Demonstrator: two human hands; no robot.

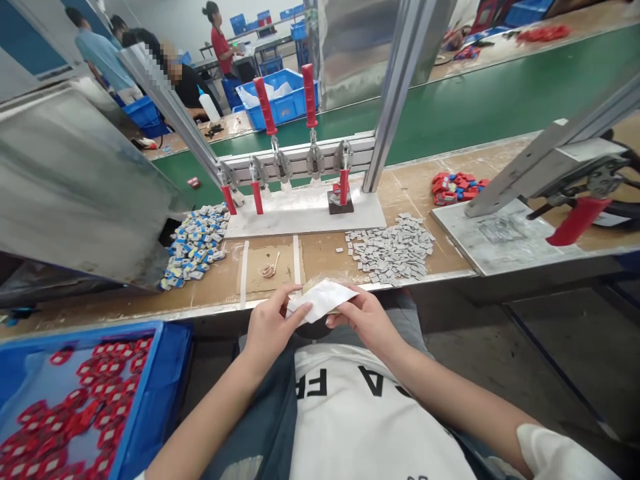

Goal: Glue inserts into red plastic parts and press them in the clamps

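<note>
A folded white sheet [324,297] is held between my two hands, just off the front edge of the workbench [215,298]. My left hand [273,323] pinches its left end, thumb on top. At its right end my right hand [367,319] grips it with thumb and fingers. Beyond the hands, a brown board [260,267] between two white strips carries a small coiled string and a thin stick. A pile of blue, white and yellow pieces [197,243] lies to the left, and a pile of small grey tiles [393,250] to the right.
Toggle clamps with red handles [265,107] stand over a white plate [295,212]. A red-handled press [580,220] is at right, near red and blue parts [457,188]. A blue bin [170,373] of red pieces sits lower left. Several people are behind the green conveyor [465,100].
</note>
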